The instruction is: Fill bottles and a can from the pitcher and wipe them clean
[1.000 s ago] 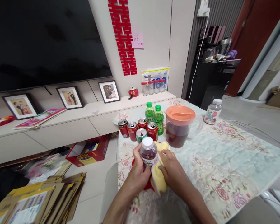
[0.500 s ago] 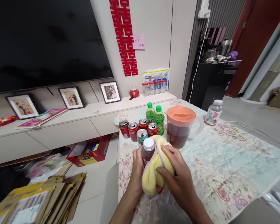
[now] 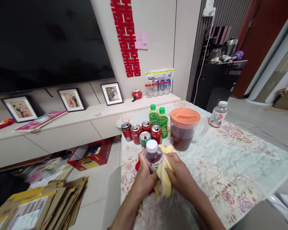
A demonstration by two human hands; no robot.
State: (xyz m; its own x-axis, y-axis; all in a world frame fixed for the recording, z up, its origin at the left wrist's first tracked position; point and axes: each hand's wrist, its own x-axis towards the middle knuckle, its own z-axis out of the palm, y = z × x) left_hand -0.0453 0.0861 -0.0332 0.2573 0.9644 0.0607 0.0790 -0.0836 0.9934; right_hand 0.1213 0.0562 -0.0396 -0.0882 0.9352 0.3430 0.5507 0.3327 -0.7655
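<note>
A clear bottle with a white cap and dark liquid [image 3: 153, 156] stands upright in the grip of my left hand [image 3: 144, 175], whose fingers wrap its left side. My right hand [image 3: 179, 171] is closed on a yellow cloth [image 3: 165, 182] with a purple edge and presses it to the bottle's right side. Something red, partly hidden, lies beneath the bottle. Just beyond stand a green can [image 3: 144, 138], several red cans [image 3: 136, 134], two green-capped bottles [image 3: 162, 123] and a pitcher with an orange lid [image 3: 184, 129].
A second white-capped bottle [image 3: 218, 114] stands at the table's far right, on the floral tablecloth [image 3: 213, 172]. Behind runs a white cabinet [image 3: 86, 127] with photo frames and glass jars. On the floor at left lie a red box [image 3: 91, 156] and flattened cardboard packages [image 3: 38, 207].
The cloth has slid down and right off the bottle's front, baring more of the bottle and its label. My left thumb now lies across the front of the bottle.
</note>
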